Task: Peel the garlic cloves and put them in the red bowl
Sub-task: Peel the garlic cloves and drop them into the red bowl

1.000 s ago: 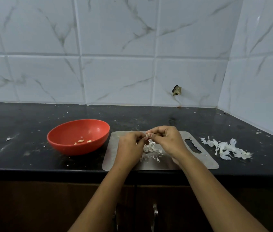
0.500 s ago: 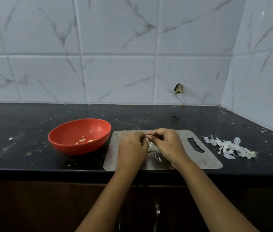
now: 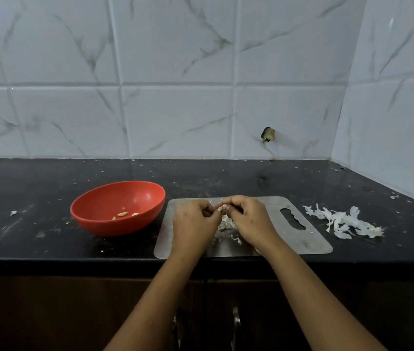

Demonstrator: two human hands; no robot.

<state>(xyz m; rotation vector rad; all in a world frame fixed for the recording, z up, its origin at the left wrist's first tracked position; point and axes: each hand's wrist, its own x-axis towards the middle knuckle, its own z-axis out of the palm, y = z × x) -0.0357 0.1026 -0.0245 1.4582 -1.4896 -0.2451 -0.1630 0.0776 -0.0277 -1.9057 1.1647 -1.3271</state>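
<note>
The grip of each hand is closed on one garlic clove: left hand and right hand pinch it between their fingertips, just above the steel board. Over the last second the hands have barely shifted, and the red bowl holds the same few peeled cloves, so this clove looks mid-peel. Loose skins lie beneath; a peel heap sits on the table

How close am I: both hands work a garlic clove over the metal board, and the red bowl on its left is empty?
Close, but the red bowl is not empty: the head view shows a few peeled cloves in it. The left hand and right hand do work a garlic clove over the metal board.
</note>
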